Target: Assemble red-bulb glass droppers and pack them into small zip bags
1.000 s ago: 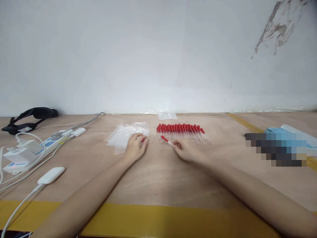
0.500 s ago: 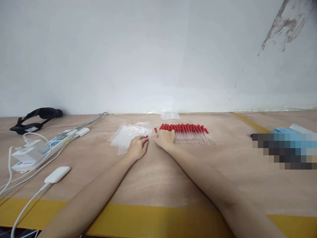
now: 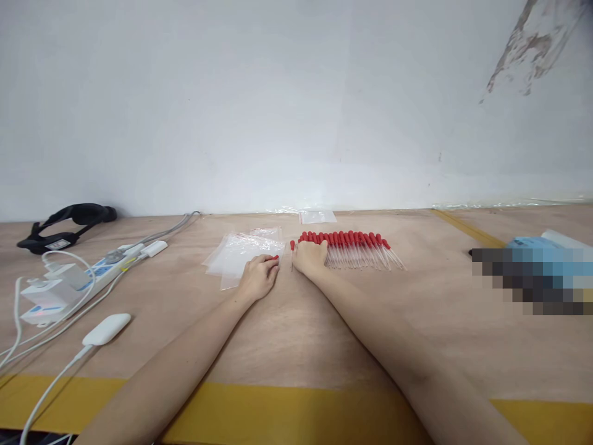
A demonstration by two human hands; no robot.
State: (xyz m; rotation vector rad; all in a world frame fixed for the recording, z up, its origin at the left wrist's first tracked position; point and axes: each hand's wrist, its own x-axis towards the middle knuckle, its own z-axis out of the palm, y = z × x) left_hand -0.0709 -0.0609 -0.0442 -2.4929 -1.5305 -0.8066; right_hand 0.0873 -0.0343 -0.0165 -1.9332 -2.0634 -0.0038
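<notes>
A row of clear droppers with red bulbs (image 3: 356, 247) lies on the wooden table (image 3: 296, 334) near the wall. My right hand (image 3: 309, 257) rests with curled fingers on the row's left end. One dropper (image 3: 291, 248) sticks out by its thumb, seemingly held. My left hand (image 3: 259, 276) lies with bent fingers on the near edge of a pile of clear zip bags (image 3: 238, 253). A red bulb (image 3: 275, 256) shows at its fingertips, against a bag's edge. The two hands are a few centimetres apart.
At the left lie a power strip (image 3: 99, 269) with white plugs and cables, a white oval device (image 3: 106, 328) on a cable and a black headband (image 3: 65, 219). One small bag (image 3: 317, 216) lies by the wall. A blue blurred item (image 3: 532, 272) sits right. Yellow tape (image 3: 296, 408) lines the front edge.
My right hand, which pinched one dropper in front of the row, has moved left and up to the row's left end beside my left hand. The left hand has hardly moved.
</notes>
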